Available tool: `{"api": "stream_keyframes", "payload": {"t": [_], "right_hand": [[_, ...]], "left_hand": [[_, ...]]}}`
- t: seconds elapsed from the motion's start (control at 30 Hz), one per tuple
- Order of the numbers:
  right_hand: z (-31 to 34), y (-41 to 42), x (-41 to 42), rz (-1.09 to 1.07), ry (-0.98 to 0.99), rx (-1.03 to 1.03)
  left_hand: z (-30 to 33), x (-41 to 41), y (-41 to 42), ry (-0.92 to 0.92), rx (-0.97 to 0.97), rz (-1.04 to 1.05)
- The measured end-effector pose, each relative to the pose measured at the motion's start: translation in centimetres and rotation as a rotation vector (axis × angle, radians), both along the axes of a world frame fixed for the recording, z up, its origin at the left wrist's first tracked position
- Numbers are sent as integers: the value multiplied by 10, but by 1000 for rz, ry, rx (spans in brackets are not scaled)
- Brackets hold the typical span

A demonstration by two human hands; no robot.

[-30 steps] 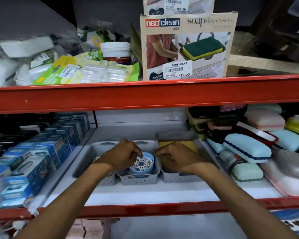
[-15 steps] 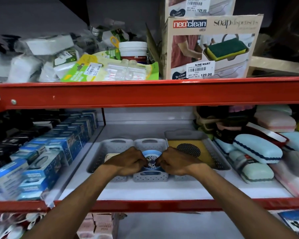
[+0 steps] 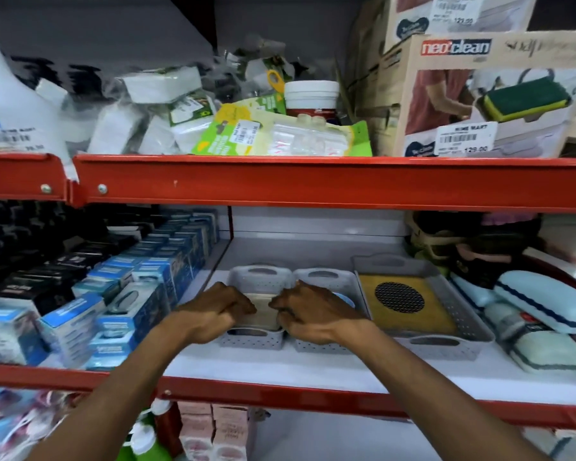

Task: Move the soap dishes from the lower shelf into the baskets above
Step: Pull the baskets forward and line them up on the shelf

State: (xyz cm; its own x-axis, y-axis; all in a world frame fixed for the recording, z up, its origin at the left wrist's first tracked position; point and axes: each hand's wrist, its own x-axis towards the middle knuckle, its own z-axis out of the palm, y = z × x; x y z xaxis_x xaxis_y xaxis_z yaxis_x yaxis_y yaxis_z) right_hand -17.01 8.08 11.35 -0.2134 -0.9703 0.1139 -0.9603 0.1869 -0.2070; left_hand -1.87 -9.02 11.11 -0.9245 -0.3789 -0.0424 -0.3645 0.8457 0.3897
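Both hands curl over the left grey basket (image 3: 251,337): left hand (image 3: 213,311) and right hand (image 3: 308,309) pinching a beige soap dish (image 3: 263,309) — light, rigid plastic, likely slick, best gripped by its ends.

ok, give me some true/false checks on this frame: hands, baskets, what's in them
1. Three grey perforated plastic baskets sit side by side on the white shelf. True.
2. The widest basket holds a pink soap dish. False: a yellow flat dish with a dark round grille.
3. Both hands are at the leftmost basket, around a beige rectangular dish. True.
4. The right hand is on the red shelf beam. False: at the baskets, like the left hand.
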Motion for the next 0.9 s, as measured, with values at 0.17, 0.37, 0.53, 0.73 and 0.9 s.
{"api": "stream_keyframes", "payload": {"t": [0.17,0.37,0.53,0.73,0.9], "right_hand": [[-8,-15,3,-33,41,-3],[-3,-7,14,-24,48,-13],[3,34,24,-155,73,-177],[-4,49,31,-308,82,-24],[-10,52,35,-295,66,-60]], "left_hand": [[-5,8,-6,-16,-15,-1],[1,11,5,40,-55,-53],[-11,20,12,207,-72,-59],[-21,14,34,291,26,-62],[-27,15,43,366,70,-22]]}}
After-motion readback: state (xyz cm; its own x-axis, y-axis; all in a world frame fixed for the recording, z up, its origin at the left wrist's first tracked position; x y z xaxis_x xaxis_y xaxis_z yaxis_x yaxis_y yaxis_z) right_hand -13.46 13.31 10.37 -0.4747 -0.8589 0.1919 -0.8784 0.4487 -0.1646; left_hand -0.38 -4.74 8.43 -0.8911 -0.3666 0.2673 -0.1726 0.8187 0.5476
